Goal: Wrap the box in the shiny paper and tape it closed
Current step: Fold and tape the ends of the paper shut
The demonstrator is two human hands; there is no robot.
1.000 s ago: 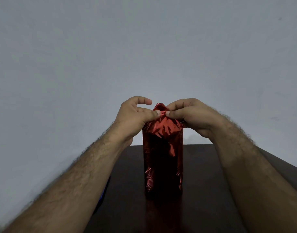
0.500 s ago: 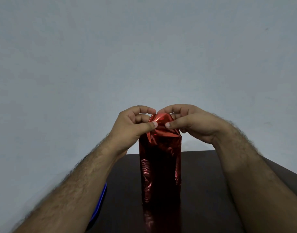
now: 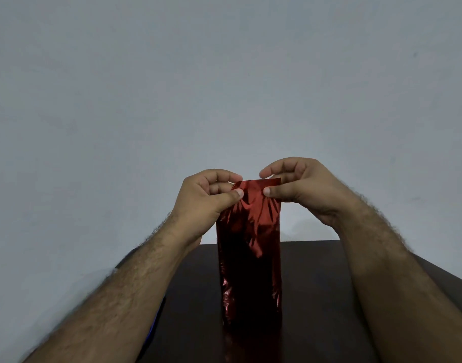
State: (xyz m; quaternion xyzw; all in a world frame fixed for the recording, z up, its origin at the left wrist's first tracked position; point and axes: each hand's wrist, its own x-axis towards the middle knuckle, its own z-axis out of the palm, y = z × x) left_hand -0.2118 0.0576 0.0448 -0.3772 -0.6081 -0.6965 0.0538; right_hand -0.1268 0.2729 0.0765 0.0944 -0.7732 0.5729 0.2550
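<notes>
You have the box [image 3: 249, 271] standing upright at the centre of the frame on the dark table [image 3: 329, 297], its sides already sheathed in the shiny red paper [image 3: 250, 226], which looks creased but snug lower down. Your left hand [image 3: 206, 203] pinches the upper left edge of the paper between thumb and curled fingers, and your right hand [image 3: 300, 189] presses its thumb against the upper right part of the paper, with the other fingers curled behind the top edge. The paper rises above the box as a flat, unfolded flap, so I judge the body wrap done and the top end not yet folded down. No tape shows on the paper, and no roll or dispenser is in sight, so taping seems to remain; the bottom end is hidden. A thin blue thing [image 3: 156, 318] peeks out beneath your left forearm at lower left, too hidden to identify. Behind, only a plain pale wall [image 3: 224, 87] fills the upper frame. Nothing stands between your 2 hands and the fold.
</notes>
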